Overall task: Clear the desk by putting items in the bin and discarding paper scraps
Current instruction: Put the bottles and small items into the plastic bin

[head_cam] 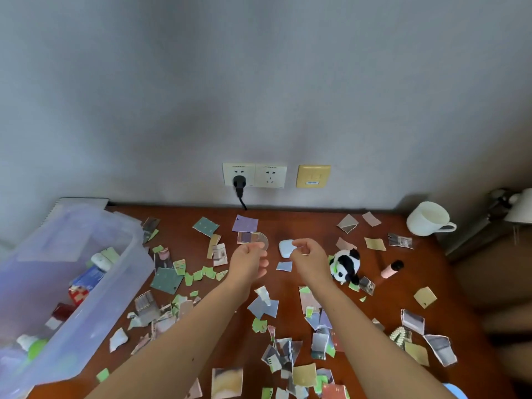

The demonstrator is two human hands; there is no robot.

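Paper scraps [304, 375] are lying under both arms. The left hand [250, 259] is hanging loose, just below the clear disc [260, 238]. The right hand [309, 256] is curling right beside the white case [285, 249], but I cannot tell if it is holding it.

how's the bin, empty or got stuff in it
Not empty: several items lie inside the clear bin, among them a blue box.

Brown wooden desk [316, 223] carries torn paper scraps [167, 279] throughout, clear bin [95, 326] left, white mug [429, 218], panda toy [347, 264], pink tube [392, 269] right
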